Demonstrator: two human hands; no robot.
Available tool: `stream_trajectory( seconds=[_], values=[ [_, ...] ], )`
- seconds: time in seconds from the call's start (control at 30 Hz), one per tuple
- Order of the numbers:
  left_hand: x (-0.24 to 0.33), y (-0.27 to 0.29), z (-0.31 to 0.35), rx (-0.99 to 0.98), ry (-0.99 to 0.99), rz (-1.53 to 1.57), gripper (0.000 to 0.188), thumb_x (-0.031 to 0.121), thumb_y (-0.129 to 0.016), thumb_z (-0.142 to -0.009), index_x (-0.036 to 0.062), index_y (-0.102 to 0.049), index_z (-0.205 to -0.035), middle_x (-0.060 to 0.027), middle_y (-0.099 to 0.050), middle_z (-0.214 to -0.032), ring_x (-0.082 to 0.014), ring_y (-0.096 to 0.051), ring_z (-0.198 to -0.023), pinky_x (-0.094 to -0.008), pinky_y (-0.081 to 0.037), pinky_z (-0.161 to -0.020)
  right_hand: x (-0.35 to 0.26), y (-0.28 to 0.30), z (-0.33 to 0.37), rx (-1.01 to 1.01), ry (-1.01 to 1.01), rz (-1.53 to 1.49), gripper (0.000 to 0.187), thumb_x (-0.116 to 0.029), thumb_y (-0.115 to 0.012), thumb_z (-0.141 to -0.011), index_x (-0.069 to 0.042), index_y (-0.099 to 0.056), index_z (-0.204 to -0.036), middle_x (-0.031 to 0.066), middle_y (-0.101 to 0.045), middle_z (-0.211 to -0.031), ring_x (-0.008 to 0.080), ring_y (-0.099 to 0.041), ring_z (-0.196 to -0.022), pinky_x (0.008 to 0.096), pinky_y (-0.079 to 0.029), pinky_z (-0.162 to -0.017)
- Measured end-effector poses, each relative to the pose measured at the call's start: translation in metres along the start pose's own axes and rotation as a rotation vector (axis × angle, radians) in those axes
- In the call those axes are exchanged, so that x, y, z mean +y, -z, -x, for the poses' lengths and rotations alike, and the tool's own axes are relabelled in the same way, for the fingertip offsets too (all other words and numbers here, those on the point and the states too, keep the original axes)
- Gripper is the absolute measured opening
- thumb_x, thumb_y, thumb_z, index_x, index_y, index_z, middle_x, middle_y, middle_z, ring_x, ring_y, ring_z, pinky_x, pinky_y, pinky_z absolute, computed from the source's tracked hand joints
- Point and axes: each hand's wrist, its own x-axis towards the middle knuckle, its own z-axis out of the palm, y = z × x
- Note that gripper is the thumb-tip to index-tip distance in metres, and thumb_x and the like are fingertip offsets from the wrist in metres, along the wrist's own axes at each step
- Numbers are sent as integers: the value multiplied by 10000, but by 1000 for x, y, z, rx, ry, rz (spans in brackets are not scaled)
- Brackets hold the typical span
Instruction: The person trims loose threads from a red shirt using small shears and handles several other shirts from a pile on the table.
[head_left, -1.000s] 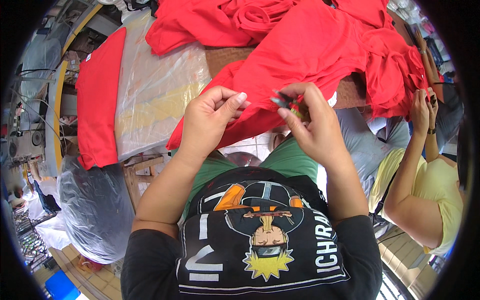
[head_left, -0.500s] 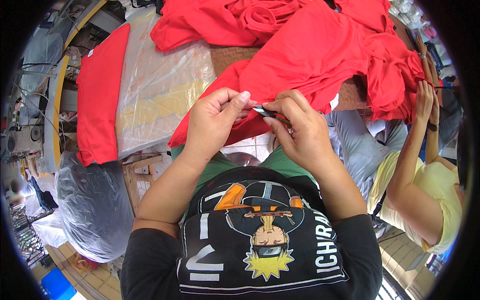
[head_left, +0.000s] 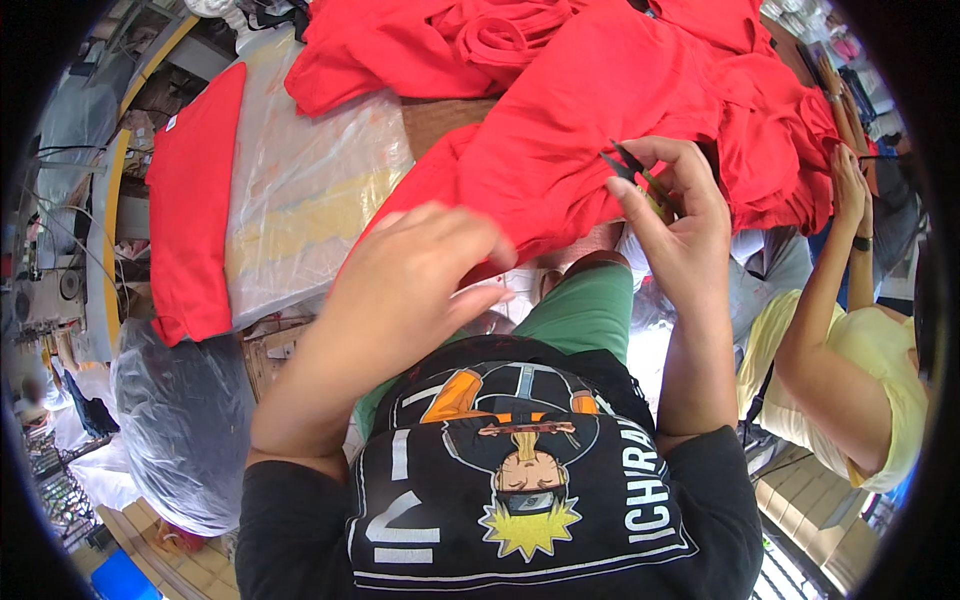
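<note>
The left hand (head_left: 415,275) hovers loosely curled, empty, just over the red cotton garment (head_left: 560,150) draped off the table edge. The right hand (head_left: 680,225) pinches small dark metal thread snips (head_left: 632,172) against that fabric.

This looks like a garment workshop. A long bench (head_left: 300,190) covered in clear plastic sheeting carries a big heap of red garments (head_left: 600,90), with one red piece laid flat (head_left: 190,200) along its far left side. A bulging plastic bag (head_left: 180,420) stands on the floor beside cardboard boxes (head_left: 275,350), and a blue crate (head_left: 115,580) sits near it. Small thread snips (head_left: 635,170) are at work on the red cloth, and a second person in a yellow top (head_left: 880,370) works at the same bench.
</note>
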Motion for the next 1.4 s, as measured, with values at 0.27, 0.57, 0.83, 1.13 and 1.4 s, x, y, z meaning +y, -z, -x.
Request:
stream_trajectory(
  seconds=[0.27, 0.57, 0.83, 1.13, 1.4],
  values=[
    [-41, -76, -36, 203, 302, 706, 281, 72, -672, -835, 46, -621, -1110, -41, -641, -1052, -115, -594, -956, -273, -480, -825, 29, -22, 3, -435, -151, -193, 436, 40, -652, -755, -105, -613, -1164, 78, -640, -823, 133, -608, -749, 272, -492, -693],
    [-41, -44, -36, 91, 226, 1037, 386, 85, -647, -882, 11, -571, -1253, -46, -627, -1137, -85, -567, -995, -244, -456, -887, 34, -44, -7, -333, -168, -491, 136, -47, -659, -852, -3, -661, -981, 22, -674, -830, 58, -583, -805, 240, -479, -736],
    [-32, -57, -48, 491, 68, 556, 186, 60, -675, -849, -6, -684, -1023, -101, -684, -1036, -140, -623, -981, -268, -471, -887, 35, -45, -9, -334, -298, -514, 101, -97, -666, -864, -5, -668, -906, -4, -638, -750, 30, -522, -706, 211, -431, -632],
    [-27, -74, -51, 665, -38, 431, 189, 125, -739, -758, 52, -711, -930, -96, -693, -998, -228, -657, -878, -314, -507, -769, 25, -47, -8, -300, -693, -922, 199, -225, -637, -894, -108, -586, -741, -77, -439, -564, 9, -326, -455, 194, -214, -421],
    [-30, -69, -53, 654, -28, 376, 174, 116, -718, -798, 31, -696, -948, -85, -692, -908, -176, -653, -866, -288, -502, -757, 26, -47, 0, -376, -667, -919, 197, -258, -666, -885, -108, -608, -771, -78, -449, -578, 6, -338, -470, 187, -218, -432]
  ],
)
